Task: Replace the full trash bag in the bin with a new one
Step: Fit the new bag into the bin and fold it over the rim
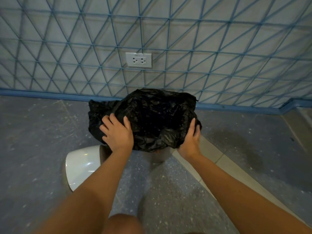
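1. Black bag (152, 115) drapes over the bin (160, 154) by the wall; thin, soft, light, likely slippery.
2. Left hand (117, 132) presses it, fingers spread.
3. Right hand (190, 139) curls round its edge, the best hold.

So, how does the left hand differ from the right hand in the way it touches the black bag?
The left hand lies flat on top of the black bag with its fingers spread, while the right hand wraps around the bag's edge with its fingers curled over the plastic. The left hand is on the bag's near left side; the right hand is at its right side. Both are bare and both touch the bag.
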### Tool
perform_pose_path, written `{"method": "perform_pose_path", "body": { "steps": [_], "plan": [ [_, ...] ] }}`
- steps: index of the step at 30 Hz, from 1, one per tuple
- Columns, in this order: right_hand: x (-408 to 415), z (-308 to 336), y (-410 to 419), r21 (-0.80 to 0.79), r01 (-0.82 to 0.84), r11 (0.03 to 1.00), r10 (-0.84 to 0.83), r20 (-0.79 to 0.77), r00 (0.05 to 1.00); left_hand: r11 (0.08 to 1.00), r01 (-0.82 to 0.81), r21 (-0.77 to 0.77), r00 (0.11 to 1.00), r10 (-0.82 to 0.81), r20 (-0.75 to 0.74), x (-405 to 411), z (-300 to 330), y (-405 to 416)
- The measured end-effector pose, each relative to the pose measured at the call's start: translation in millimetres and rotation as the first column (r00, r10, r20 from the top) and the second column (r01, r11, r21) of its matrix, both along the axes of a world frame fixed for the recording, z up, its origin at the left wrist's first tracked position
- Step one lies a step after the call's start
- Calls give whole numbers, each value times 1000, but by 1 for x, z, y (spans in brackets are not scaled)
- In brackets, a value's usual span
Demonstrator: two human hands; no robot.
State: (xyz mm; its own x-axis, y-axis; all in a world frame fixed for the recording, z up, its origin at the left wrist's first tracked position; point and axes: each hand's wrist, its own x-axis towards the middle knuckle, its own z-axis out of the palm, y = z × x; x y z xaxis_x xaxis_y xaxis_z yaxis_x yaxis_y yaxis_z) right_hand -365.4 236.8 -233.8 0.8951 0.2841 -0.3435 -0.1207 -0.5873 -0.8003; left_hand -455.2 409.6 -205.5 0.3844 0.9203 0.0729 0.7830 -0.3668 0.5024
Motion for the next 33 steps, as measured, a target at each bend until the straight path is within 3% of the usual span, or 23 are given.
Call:
{"method": "perform_pose_path", "body": {
  "steps": [3, 4, 6, 7, 9, 11, 13, 15, 18, 21, 27, 33],
  "plan": [
    [-1, 6, -1, 134, 124, 983, -91, -232, 968, 989, -59, -135, 997, 65, 43, -2, 3, -11],
    [0, 10, -1, 202, 237, 950, -143, -393, 908, 984, -65, -163, 996, 75, 51, -3, 4, -14],
    [-1, 19, -5, 170, 206, 964, -73, -575, 815, 972, -69, -224, 994, 87, 71, -4, 5, -17],
    [1, 23, -9, 185, 121, 975, 18, -613, 790, 960, -78, -268, 991, 104, 84, -4, 6, -18],
    [5, 28, -21, 141, -16, 990, 90, -540, 837, 913, -122, -388, 978, 177, 108, -4, 10, -19],
    [11, 35, -31, 231, 72, 970, 69, -549, 833, 862, -170, -478, 961, 252, 112, -2, 16, -22],
    [15, 45, -34, 303, 351, 886, -82, -642, 762, 825, -186, -534, 953, 284, 107, -1, 22, -25],
    [14, 47, -35, 304, 408, 861, -85, -705, 704, 796, -181, -578, 945, 303, 121, 1, 23, -26],
    [8, 48, -33, 367, 354, 860, 5, -699, 715, 810, -179, -558, 928, 328, 178, -2, 17, -27],
    [12, 42, -33, 412, 433, 802, -91, -632, 770, 856, -200, -478, 908, 345, 239, -11, 6, -26],
    [16, 15, -42, 139, 339, 930, -287, -301, 910, 905, -188, -382, 912, 306, 274, -28, -18, -4],
    [13, -4, -28, -19, 247, 969, -247, -167, 955, 922, -97, -375, 945, 204, 256, -19, -33, 7]
  ]
}}
